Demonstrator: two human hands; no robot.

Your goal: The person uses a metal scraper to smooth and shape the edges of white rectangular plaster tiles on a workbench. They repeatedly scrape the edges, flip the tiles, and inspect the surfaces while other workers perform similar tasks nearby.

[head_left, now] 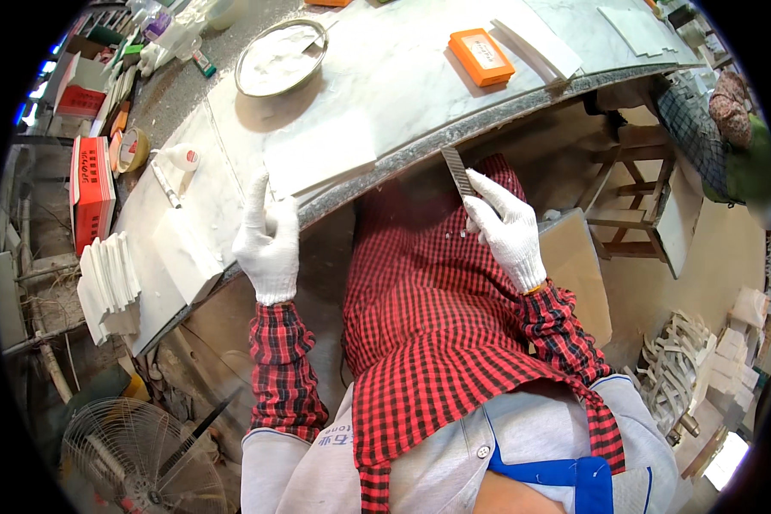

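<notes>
My left hand [267, 244], in a white knit glove, is at the left corner of a white slab [321, 158] on the table. Its index finger runs along the slab's left end and the thumb is by the front edge. In front of the table edge, my right hand [507, 230], gloved alike, pinches a flat grey file-like strip [457, 171] with cross ridges. The strip points up and away from me, apart from the slab. Beyond the slab, a round metal bowl [281, 89] holds white powder or paste and a flat blade.
The marble-topped table [394, 94] carries an orange box [481, 57], a white strip [536, 47] and a white bottle [180, 157]. Stacked white slabs [110, 283] stand left. A wire fan [141, 458] is lower left. A wooden stool [638, 201] and another person's clothed leg [702, 111] are right.
</notes>
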